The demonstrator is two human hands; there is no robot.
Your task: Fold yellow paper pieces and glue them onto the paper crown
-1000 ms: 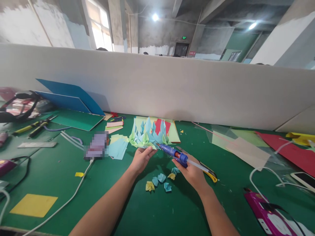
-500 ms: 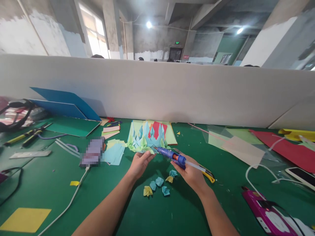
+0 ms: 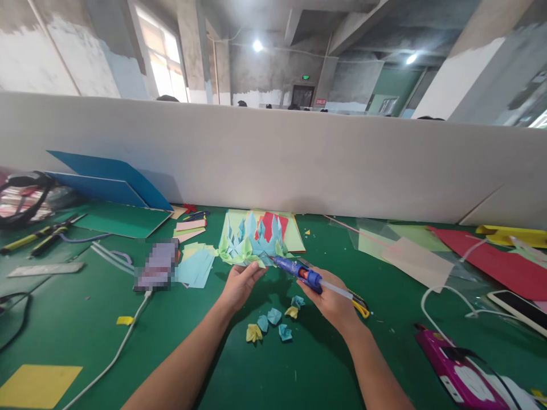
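My left hand (image 3: 241, 285) pinches the near edge of a folded paper crown (image 3: 256, 246), light blue with tall points and pale green paper flowers along its front. In my right hand (image 3: 327, 293) is a blue glue gun (image 3: 299, 270) with a clear glue stick out of its back end. Its nozzle points left and sits at the crown's near right side; whether it touches the paper I cannot tell. On the table below the hands lie several small folded paper flowers, among them a blue one (image 3: 274, 316) and a yellow one (image 3: 253, 333).
A yellow-handled cutter (image 3: 360, 308) lies beneath my right hand. Blue paper sheets (image 3: 196, 267) and a phone (image 3: 157, 265) on a white cable are to the left. At the right are a magenta device (image 3: 457, 364), red paper (image 3: 491, 262) and another phone (image 3: 523, 310). A white partition (image 3: 273, 159) stands behind.
The view has shifted slightly. My hands, the crown and the glue gun keep nearly the same places relative to one another.
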